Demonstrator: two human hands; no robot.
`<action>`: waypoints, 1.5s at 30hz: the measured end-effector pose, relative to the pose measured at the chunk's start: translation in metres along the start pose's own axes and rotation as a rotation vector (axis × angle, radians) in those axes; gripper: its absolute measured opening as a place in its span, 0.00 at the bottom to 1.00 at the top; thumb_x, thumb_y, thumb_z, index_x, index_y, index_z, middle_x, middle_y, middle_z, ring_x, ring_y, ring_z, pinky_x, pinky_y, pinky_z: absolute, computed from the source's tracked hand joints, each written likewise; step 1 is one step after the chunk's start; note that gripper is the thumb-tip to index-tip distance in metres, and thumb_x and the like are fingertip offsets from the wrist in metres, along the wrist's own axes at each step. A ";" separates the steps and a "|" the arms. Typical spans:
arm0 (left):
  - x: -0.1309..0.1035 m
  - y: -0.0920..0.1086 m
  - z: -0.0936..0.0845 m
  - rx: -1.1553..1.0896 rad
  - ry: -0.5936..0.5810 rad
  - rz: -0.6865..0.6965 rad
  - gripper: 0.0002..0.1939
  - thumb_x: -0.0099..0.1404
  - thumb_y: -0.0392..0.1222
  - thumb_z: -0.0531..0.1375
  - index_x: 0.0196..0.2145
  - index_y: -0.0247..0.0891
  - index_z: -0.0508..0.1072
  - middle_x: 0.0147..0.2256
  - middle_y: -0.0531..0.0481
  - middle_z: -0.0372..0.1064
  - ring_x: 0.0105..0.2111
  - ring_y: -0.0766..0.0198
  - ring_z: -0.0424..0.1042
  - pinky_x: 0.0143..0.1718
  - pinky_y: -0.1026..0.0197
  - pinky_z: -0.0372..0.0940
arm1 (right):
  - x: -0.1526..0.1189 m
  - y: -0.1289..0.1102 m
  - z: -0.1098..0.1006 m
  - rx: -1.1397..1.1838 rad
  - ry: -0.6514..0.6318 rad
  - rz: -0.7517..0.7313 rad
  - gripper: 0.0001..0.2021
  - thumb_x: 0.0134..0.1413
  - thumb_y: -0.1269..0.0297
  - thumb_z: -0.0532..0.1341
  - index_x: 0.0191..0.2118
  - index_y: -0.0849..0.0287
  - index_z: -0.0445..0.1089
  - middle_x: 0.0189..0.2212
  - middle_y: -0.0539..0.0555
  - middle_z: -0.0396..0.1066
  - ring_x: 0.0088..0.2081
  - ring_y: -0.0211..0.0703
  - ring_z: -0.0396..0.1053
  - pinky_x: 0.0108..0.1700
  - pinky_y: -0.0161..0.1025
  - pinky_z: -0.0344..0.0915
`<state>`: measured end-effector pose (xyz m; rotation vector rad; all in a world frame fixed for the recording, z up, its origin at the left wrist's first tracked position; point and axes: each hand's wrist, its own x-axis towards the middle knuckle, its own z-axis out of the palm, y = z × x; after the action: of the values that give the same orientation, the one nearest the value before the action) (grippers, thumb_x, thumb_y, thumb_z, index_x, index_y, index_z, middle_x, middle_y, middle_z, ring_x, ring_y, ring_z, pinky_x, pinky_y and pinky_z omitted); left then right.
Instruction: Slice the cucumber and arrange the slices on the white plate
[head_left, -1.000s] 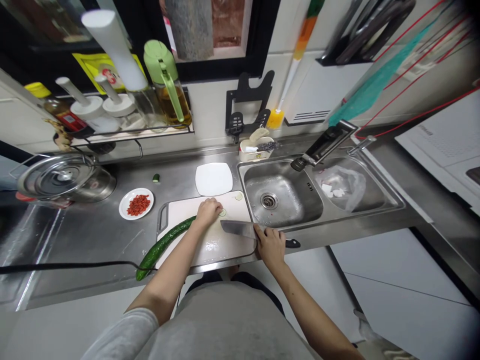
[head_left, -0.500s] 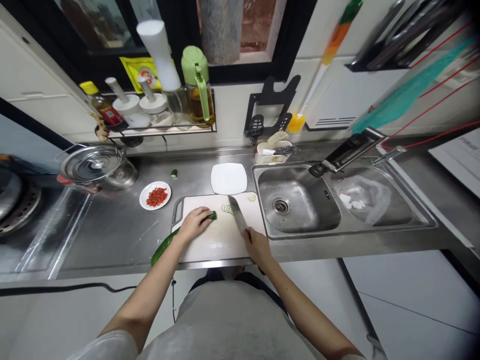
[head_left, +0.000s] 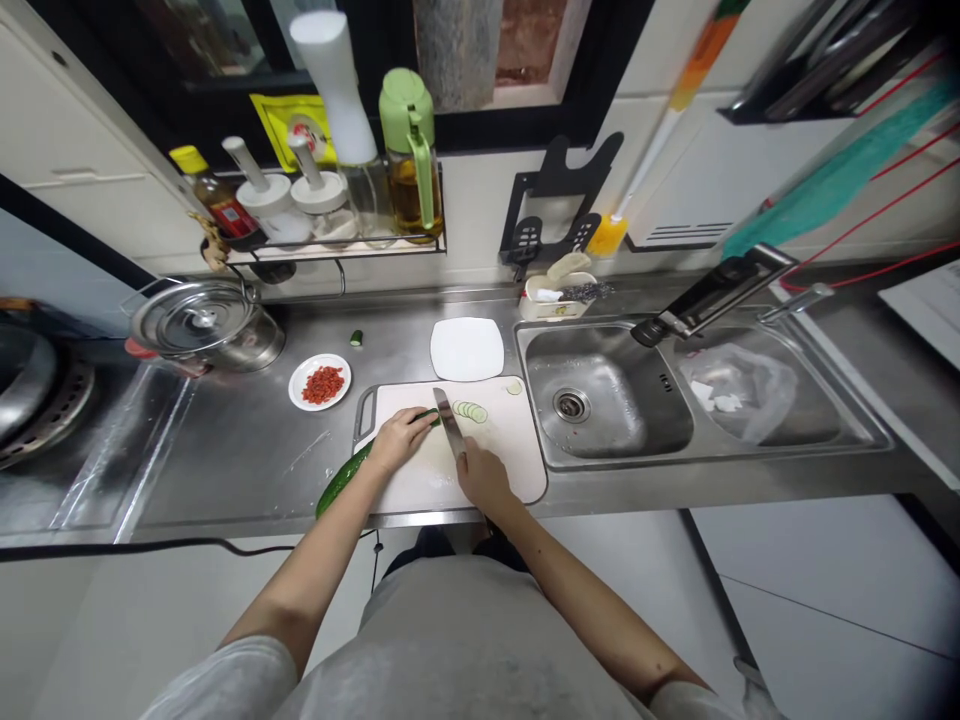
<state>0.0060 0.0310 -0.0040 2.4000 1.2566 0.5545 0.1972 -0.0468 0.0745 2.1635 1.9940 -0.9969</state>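
My left hand (head_left: pixel 400 440) grips a long green cucumber (head_left: pixel 341 482), which slants across the left part of the white cutting board (head_left: pixel 499 470). Its cut end pokes out past my fingertips. In my right hand (head_left: pixel 484 478) is a kitchen knife (head_left: pixel 448 420), closed around the handle, its blade right beside that cut end. Several thin cucumber slices (head_left: pixel 471 411) lie overlapping to the right of the blade. One more slice (head_left: pixel 514 387) rests near the board's far right corner. My left palm hides the middle of the cucumber.
Behind the board sits a white square plate (head_left: pixel 466 350). A small plate of chopped red pieces (head_left: pixel 322 385) and a cucumber stub (head_left: pixel 356 338) are on the steel counter. To the right is a double sink (head_left: pixel 600 465) with a black faucet (head_left: pixel 705 300); a lidded pot (head_left: pixel 206 325) stands left.
The knife has moved left, from over the slices to the cucumber's cut end. The slices now show fully on the blade's right side. My left hand still holds the cucumber.
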 end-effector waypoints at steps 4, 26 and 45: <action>0.000 -0.001 0.002 0.004 0.005 -0.003 0.17 0.69 0.45 0.52 0.52 0.48 0.72 0.49 0.45 0.69 0.51 0.58 0.67 0.54 0.51 0.64 | -0.002 -0.003 0.000 0.007 -0.010 -0.008 0.13 0.65 0.67 0.47 0.50 0.64 0.61 0.37 0.59 0.73 0.38 0.46 0.71 0.35 0.36 0.56; 0.000 -0.003 0.006 -0.008 0.007 0.028 0.17 0.69 0.44 0.52 0.53 0.46 0.72 0.50 0.45 0.69 0.51 0.57 0.66 0.54 0.51 0.64 | -0.004 -0.004 -0.009 -0.033 -0.083 -0.033 0.14 0.62 0.70 0.48 0.50 0.66 0.63 0.42 0.62 0.73 0.43 0.49 0.71 0.40 0.39 0.60; 0.002 -0.004 0.006 0.032 0.051 0.089 0.16 0.69 0.42 0.53 0.52 0.45 0.72 0.49 0.45 0.71 0.48 0.58 0.68 0.51 0.52 0.67 | 0.002 -0.005 -0.003 0.012 -0.119 -0.027 0.15 0.60 0.71 0.49 0.50 0.66 0.65 0.42 0.64 0.72 0.45 0.50 0.70 0.41 0.39 0.61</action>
<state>0.0072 0.0336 -0.0103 2.4931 1.1924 0.6305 0.1936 -0.0427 0.0774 2.0359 1.9736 -1.1153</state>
